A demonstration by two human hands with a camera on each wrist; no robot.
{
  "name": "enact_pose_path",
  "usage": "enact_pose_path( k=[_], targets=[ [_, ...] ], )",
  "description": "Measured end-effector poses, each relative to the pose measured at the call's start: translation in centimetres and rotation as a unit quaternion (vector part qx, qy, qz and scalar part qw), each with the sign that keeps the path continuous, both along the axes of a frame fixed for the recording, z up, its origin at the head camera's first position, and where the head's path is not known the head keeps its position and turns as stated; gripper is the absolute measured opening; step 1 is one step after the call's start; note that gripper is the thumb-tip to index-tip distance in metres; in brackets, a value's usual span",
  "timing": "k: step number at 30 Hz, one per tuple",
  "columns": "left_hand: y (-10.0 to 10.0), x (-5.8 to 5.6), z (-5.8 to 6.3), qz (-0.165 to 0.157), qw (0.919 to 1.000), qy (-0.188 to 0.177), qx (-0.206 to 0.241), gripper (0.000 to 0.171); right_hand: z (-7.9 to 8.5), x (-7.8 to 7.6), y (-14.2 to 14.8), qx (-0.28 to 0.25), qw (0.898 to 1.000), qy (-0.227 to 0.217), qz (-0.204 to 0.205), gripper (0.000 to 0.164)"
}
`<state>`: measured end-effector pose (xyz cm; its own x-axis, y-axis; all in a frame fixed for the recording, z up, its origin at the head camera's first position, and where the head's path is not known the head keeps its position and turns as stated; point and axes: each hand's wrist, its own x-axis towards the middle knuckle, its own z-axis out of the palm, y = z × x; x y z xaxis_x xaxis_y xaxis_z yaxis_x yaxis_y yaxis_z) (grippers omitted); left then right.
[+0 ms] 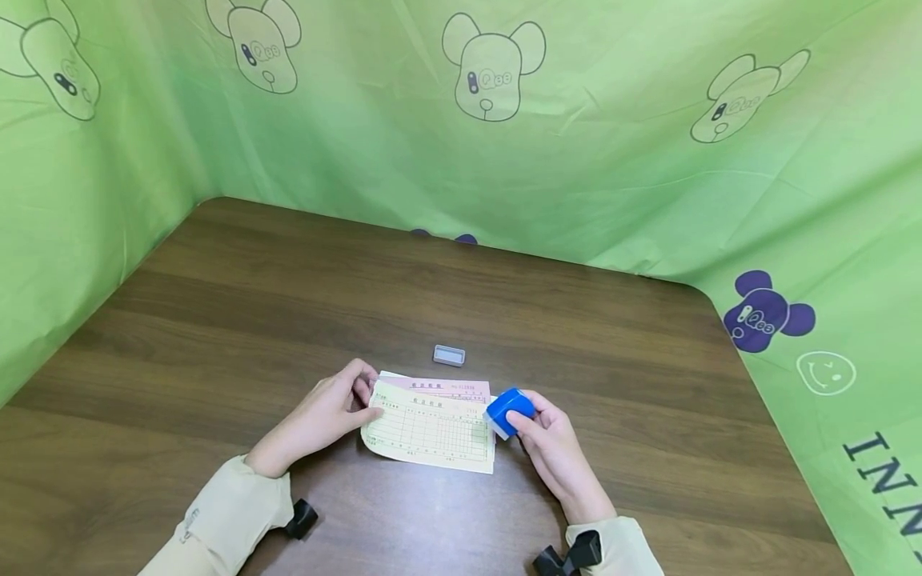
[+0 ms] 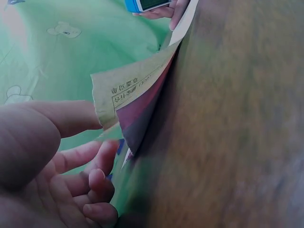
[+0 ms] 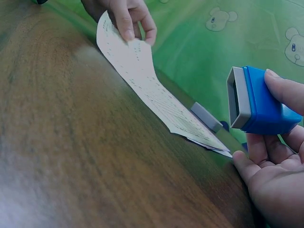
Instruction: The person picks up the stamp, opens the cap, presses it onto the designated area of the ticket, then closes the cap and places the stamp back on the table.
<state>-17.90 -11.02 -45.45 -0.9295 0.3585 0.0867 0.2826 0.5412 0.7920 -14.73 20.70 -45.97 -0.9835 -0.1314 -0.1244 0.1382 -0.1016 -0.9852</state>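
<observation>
A small pad of printed form sheets lies on the wooden table, with a pale yellow-green sheet [image 1: 435, 432] on top and a pink sheet [image 1: 471, 387] showing behind it. At the pad's left edge my left hand [image 1: 331, 412] pinches the upper sheet, whose corner curls up off the table in the left wrist view. My right hand [image 1: 558, 452] grips a blue self-inking stamp [image 3: 268, 102] between thumb and fingers, just over the pad's right edge. The stamp's grey-framed face is tilted toward the left. Beyond the pad sits a small translucent stamp cap [image 1: 450, 356].
Brown wooden table [image 1: 288, 296] surrounds the pad. Green printed fabric [image 1: 374, 144] hangs behind the table and along its sides. Black wrist mounts [image 1: 302, 518] are strapped near both sleeves.
</observation>
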Motion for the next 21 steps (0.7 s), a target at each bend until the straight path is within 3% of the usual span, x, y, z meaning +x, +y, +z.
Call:
enact_pose_path(
  k=[3,7,12,21],
  targets=[
    [-0.05,0.06,-0.01,0.005,0.9996,0.025,-0.007,0.043,0.06,-0.01,-0.02,0.004,1.000,-0.003,-0.002,0.019],
    [-0.18,0.02,-0.21,-0.011,0.9979,0.063,-0.009,0.044,0.11,0.00,-0.04,0.006,1.000,-0.004,-0.002,0.019],
    [-0.41,-0.17,-0.38,-0.063,0.9938,0.091,-0.010,0.040,0.03,0.02,0.01,0.007,1.000,-0.002,-0.001,0.020],
    [-0.78,-0.32,-0.45,-0.153,0.9834,0.096,-0.017,0.035,0.07,0.02,0.04,0.004,1.000,0.002,0.003,0.020]
  ],
)
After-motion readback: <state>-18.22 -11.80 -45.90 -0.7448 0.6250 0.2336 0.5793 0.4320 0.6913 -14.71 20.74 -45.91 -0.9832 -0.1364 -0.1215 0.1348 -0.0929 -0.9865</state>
